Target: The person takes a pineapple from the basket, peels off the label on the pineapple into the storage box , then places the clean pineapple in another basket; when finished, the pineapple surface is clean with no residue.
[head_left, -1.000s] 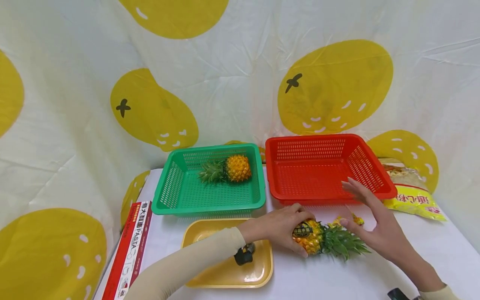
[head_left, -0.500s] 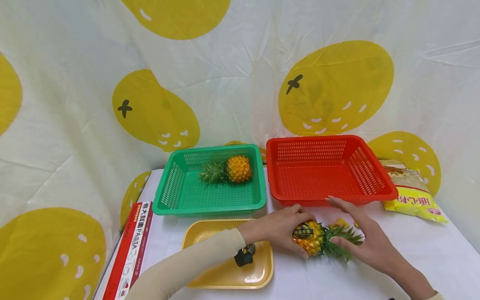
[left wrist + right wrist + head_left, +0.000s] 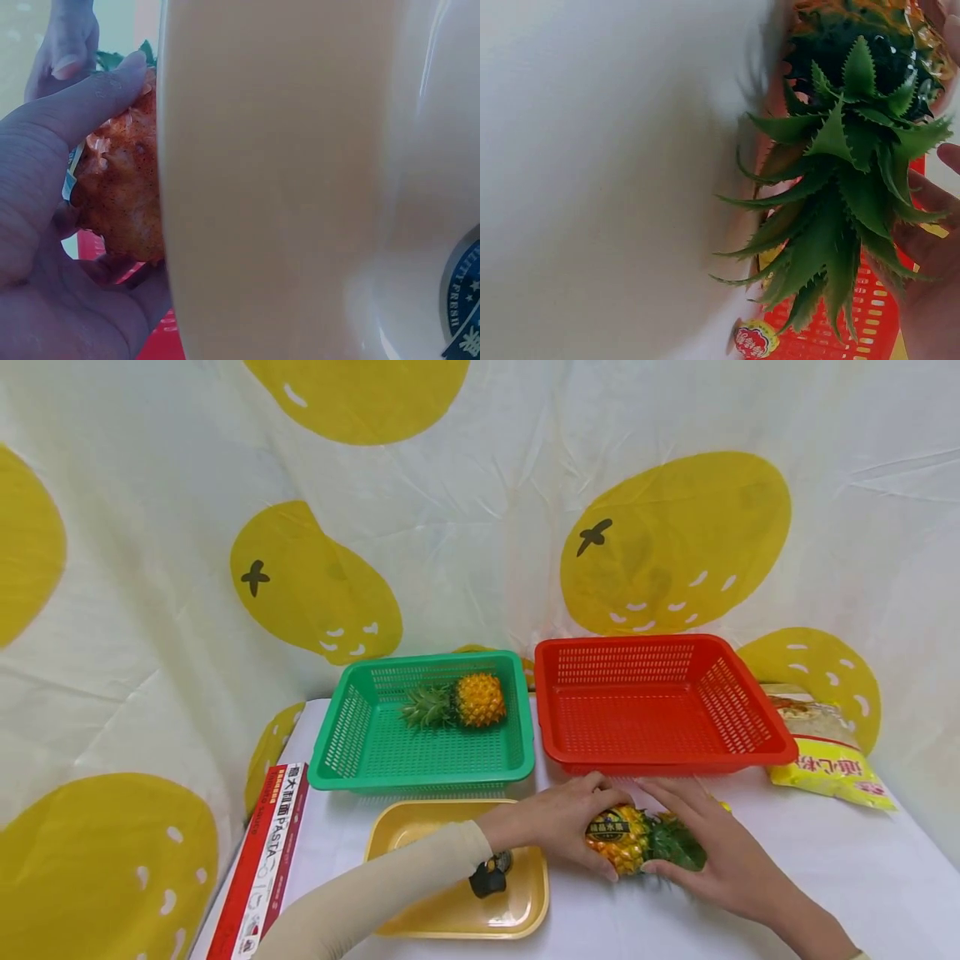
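My left hand [image 3: 573,822] grips the round orange body of a pineapple [image 3: 621,843] lying on the white table, its thumb and fingers on opposite sides of the fruit. A dark label shows on the skin. In the left wrist view, the thumb [image 3: 90,97] presses on the fruit's side. My right hand [image 3: 720,856] is spread around the green crown [image 3: 672,843], thumb on the near side and fingers on the far side. The right wrist view shows this crown [image 3: 840,202] of spiny leaves with the right palm and fingers beside it; the hand partly hides the leaves in the head view.
A yellow tray [image 3: 405,927] stands left of the pineapple. Behind are a green basket [image 3: 420,785] holding another pineapple [image 3: 480,700] and a red basket [image 3: 667,760]. A pasta box [image 3: 255,860] lies left, a yellow bag [image 3: 832,768] right. A small wrapped thing [image 3: 754,340] lies near the crown.
My right hand has moved left and down from above the leaf tips to around the crown. The left hand keeps its grip on the pineapple, which has not visibly moved.
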{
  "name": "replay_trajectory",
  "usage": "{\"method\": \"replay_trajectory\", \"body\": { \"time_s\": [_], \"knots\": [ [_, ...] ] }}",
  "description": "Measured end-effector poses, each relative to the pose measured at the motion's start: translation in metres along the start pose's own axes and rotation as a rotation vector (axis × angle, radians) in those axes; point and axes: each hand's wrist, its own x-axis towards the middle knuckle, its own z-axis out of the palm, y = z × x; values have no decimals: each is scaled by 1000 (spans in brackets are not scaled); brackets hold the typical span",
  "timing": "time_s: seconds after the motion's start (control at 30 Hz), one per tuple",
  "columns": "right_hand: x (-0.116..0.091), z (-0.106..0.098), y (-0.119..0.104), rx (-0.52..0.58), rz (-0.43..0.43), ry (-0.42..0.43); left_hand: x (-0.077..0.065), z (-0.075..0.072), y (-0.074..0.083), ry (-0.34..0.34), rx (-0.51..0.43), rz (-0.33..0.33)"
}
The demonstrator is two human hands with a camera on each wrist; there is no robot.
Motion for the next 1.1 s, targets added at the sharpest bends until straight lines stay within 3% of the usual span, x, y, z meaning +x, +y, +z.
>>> {"method": "replay_trajectory", "body": {
  "time_s": [0.23, 0.83, 1.1],
  "knots": [
    [-2, 9, 0, -47, -45, 10, -1, 3, -1, 16, -12, -2],
    [-4, 15, 3, -76, -29, -18, -4, 3, -3, 74, -89, -3],
    [-5, 19, 2, -89, -24, -36, -11, -12, -3, 51, -91, -15]
  ]
}}
